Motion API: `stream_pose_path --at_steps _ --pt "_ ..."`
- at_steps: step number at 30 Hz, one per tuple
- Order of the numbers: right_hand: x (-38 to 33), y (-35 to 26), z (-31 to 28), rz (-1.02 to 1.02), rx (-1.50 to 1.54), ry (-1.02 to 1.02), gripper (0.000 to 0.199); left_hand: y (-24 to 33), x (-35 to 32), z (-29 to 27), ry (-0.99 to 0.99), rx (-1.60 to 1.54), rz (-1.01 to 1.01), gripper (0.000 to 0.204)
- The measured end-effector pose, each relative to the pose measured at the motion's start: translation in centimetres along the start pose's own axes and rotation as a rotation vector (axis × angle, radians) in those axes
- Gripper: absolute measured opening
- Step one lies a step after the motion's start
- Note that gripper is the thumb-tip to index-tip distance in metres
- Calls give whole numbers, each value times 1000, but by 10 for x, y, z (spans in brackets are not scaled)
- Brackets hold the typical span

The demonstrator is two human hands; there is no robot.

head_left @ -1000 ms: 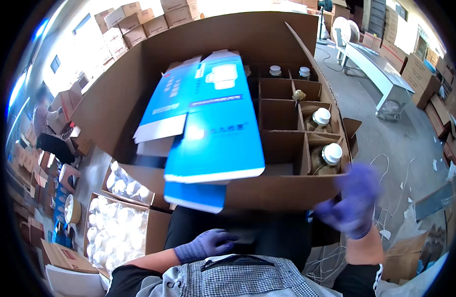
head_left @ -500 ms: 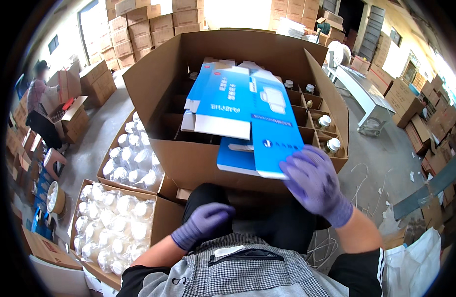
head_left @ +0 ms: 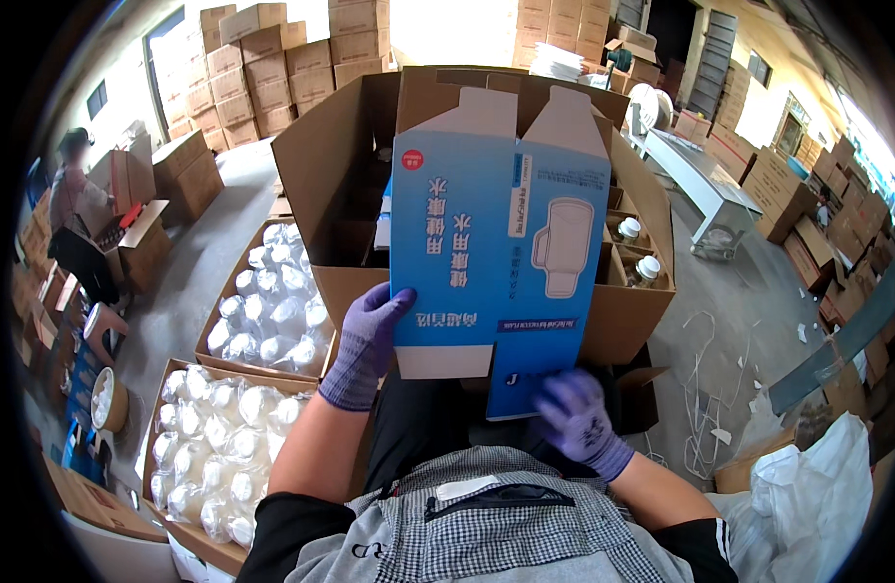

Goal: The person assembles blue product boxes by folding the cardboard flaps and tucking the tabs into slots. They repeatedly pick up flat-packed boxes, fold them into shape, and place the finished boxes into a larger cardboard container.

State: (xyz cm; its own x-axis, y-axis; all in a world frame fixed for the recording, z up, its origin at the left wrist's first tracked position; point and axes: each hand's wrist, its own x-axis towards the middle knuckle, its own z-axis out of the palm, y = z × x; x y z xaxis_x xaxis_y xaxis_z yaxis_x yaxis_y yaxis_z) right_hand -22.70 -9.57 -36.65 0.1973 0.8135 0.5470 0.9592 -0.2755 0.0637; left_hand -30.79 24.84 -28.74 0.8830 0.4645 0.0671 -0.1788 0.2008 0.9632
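Note:
A blue folding carton (head_left: 442, 160), flat and unassembled with pale end flaps, stands nearly upright before me. My left hand (head_left: 371, 325), in a purple glove, is closed on its left edge, thumb on the printed face. By the carton's lower right corner is my right hand (head_left: 578, 413), also gloved; its fingers are smeared by motion, so I cannot tell whether they touch it. Behind the carton a large open cardboard box (head_left: 306, 185) has dividers and white-capped bottles (head_left: 646, 269). The carton hides much of its inside; a little more blue card shows at its left.
On my left, two open boxes hold plastic-wrapped white-capped bottles (head_left: 229, 428). A white plastic bag (head_left: 807, 486) and loose strapping (head_left: 700, 398) lie at right. Beyond stand a metal table (head_left: 700, 180) and stacked boxes (head_left: 263, 73). At far left a person (head_left: 78, 209) stands near boxes.
A blue carton has come up off the big box toward me and is tilted upright. My left hand rose from my lap to grip its left edge. My right hand moved down and left.

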Motion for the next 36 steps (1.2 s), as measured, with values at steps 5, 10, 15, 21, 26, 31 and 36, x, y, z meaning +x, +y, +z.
stream_pose_path --at_steps 5,10,15,21,26,31,36 --pt "71 3 -70 80 -113 -150 85 19 20 -5 107 4 62 52" --pt "127 11 -98 -82 -108 -188 74 74 87 -6 82 46 5 52" --pt "153 62 -76 -220 43 -43 39 100 124 13 280 128 -251 51" --pt "185 75 -85 -186 271 244 24 38 146 -41 -111 2 292 51" --pt "206 95 -102 -4 420 496 16 54 119 -11 -20 -67 45 50" --pt "206 87 -151 107 178 820 20 10 177 -57 386 365 476 53" --pt "115 13 -165 -338 -141 350 39 41 123 -52 12 258 625 61"
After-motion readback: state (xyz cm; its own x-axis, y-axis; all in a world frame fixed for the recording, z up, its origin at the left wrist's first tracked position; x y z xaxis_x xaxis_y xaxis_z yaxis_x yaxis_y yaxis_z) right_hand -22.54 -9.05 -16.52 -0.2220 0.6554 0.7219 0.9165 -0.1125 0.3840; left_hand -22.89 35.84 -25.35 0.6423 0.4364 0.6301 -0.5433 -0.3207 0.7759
